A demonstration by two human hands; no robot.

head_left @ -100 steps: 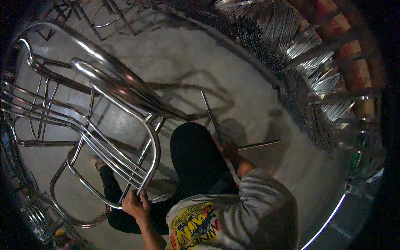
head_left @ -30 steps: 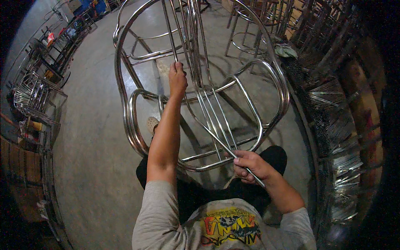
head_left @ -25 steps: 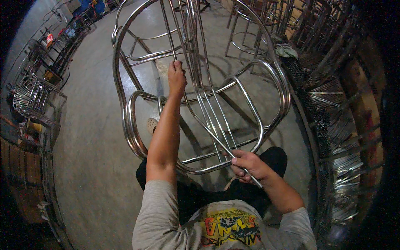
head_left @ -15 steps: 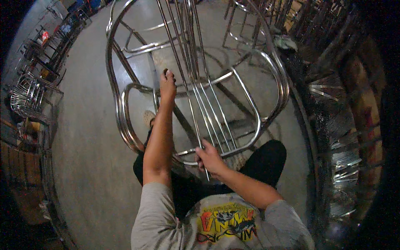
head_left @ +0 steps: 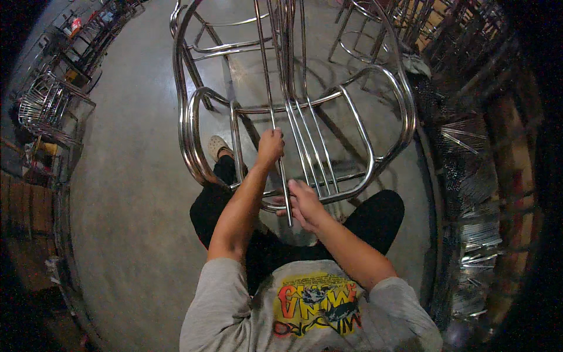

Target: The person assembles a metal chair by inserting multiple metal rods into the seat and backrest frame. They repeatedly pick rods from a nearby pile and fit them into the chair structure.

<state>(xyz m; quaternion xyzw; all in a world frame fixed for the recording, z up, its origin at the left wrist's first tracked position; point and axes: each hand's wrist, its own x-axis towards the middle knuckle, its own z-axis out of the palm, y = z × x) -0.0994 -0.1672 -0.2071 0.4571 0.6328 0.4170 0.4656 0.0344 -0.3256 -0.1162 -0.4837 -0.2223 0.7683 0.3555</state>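
Both hands, left hand (head_left: pixel 270 145) and right hand (head_left: pixel 303 202), grip a steel rod (head_left: pixel 275 126) (chair frame (head_left: pixel 384 88) crowding).

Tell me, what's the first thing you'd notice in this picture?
The big shiny metal chair frame fills the upper middle, its curved tubes gleaming above the person's lap. Both hands meet at one thin steel rod: the left hand grips it higher up, and the right hand holds its lower end near the frame's bottom bar. More shiny frames stand at the far left on the grey concrete floor.
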